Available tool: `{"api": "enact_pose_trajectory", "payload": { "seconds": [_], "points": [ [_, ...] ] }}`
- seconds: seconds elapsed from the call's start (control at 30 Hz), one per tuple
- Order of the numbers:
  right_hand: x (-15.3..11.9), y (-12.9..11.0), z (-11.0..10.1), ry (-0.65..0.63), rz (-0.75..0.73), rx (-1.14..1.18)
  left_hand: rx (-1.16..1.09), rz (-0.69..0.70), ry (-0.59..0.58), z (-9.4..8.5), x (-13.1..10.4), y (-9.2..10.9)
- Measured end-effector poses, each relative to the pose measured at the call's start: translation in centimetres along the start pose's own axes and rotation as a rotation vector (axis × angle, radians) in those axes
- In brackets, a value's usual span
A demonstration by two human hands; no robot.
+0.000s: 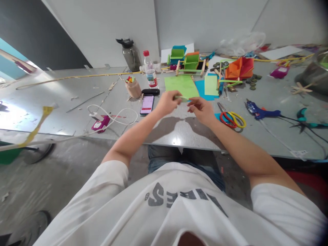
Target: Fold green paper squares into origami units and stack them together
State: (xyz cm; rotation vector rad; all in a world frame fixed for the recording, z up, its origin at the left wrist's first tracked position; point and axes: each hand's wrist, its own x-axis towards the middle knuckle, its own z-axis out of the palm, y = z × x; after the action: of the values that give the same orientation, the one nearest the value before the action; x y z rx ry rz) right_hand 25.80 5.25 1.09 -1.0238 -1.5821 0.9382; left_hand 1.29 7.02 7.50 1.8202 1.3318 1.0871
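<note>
My left hand pinches a small light-green piece, seemingly a paper strip, whose far end points toward my right hand. Curled but apart, the fingers of my right hand hover just beside that end and appear to hold nothing. Behind both hands lies a green paper sheet, with blue paper and a smaller pale-green sheet to its right. Scissors with red and yellow handles rest near my right wrist, partly over a blue scrap.
Left of my hands are a phone, a black case, a bottle, a jar and a cabled purple device. To the right lie a glue gun and pliers. Paper models and an orange paper wheel stand behind.
</note>
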Motion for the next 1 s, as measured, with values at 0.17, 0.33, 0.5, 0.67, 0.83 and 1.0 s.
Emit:
{"api": "enact_pose_trajectory", "payload": {
  "seconds": [0.17,0.33,0.5,0.67,0.83,1.0],
  "points": [
    [0.6,1.6,-1.0,0.05,-0.073,-0.189,0.487,-0.091,0.409,-14.8,5.5,-1.4],
    [1.5,3.8,-1.2,0.062,-0.108,-0.231,0.677,-0.319,0.277,-23.4,7.8,-3.2],
    [1.7,5.3,-1.2,0.024,-0.146,-0.223,0.836,-0.399,0.254,-23.8,8.3,-5.4],
    [1.6,5.9,-1.6,0.012,-0.146,-0.247,0.905,-0.36,0.2,-23.3,8.9,-5.6],
    [1.5,5.8,-1.7,-0.012,-0.134,-0.298,0.988,-0.347,0.14,-23.1,9.7,-5.2],
    [1.3,5.3,-1.7,-0.044,-0.137,-0.315,1.073,-0.341,0.161,-21.7,9.3,-6.8]
  ]
}}
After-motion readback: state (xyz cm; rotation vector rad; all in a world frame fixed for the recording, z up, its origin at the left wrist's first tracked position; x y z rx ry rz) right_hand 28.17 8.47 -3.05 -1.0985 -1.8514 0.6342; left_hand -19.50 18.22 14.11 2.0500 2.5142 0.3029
